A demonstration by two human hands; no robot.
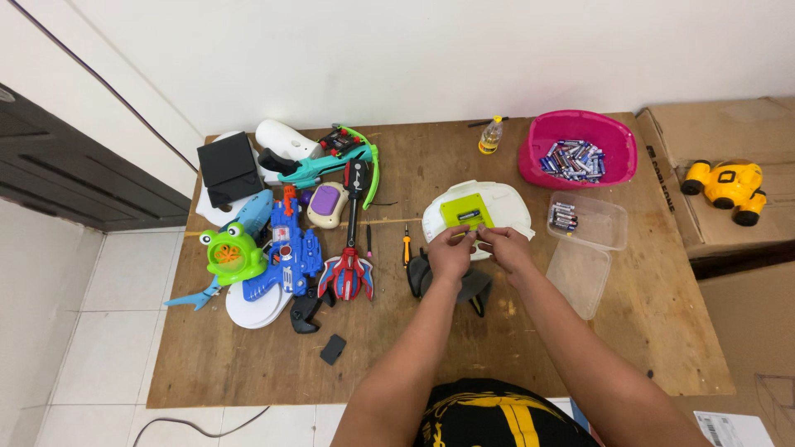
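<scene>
A white oval toy (505,204) lies on the wooden board (629,348) with its lime-green battery compartment (465,212) facing up. My left hand (451,252) and my right hand (505,246) meet at the toy's near edge, fingertips pinched together at the compartment. Something small sits between the fingers; I cannot tell what it is. A dark grey part (476,287) lies just under my wrists.
A pink bowl (538,149) holds several batteries, and a clear plastic box (611,232) with a few more has its lid (578,277) beside it. Toys crowd the left: a blue blaster (290,257), a green frog (232,252), a small screwdriver (407,247). A yellow toy car (729,189) sits on cardboard.
</scene>
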